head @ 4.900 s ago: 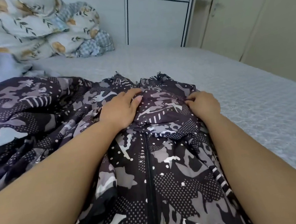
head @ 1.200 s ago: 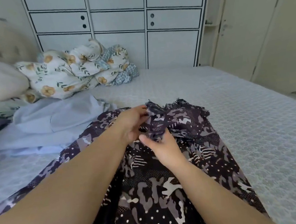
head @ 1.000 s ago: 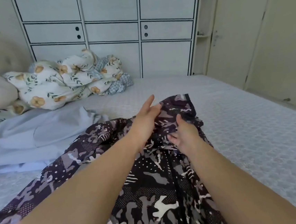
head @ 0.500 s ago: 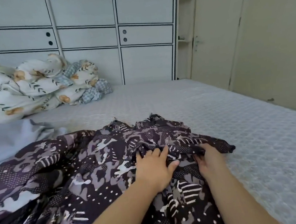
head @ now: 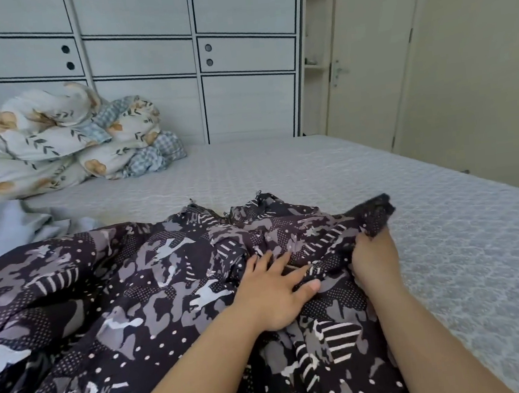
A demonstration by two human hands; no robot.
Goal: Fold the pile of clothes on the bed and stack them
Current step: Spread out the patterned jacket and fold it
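Under my left hand (head: pixel 272 293), fingers flat: dress (head: pixel 135 303), spread on bed (head: pixel 446 241). Right hand (head: pixel 373 259) pinches its edge; I judge pulling taut there removes wrinkles.

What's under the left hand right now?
The left hand lies flat on the camo garment, fingers spread. The garment rests on the bed. Whatever lies beneath that fabric is covered.

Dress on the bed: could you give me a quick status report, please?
Left hand flat, pressing the dress. Right hand gripping its right edge. Dress spread out, not yet folded. Blue garment alongside, left.
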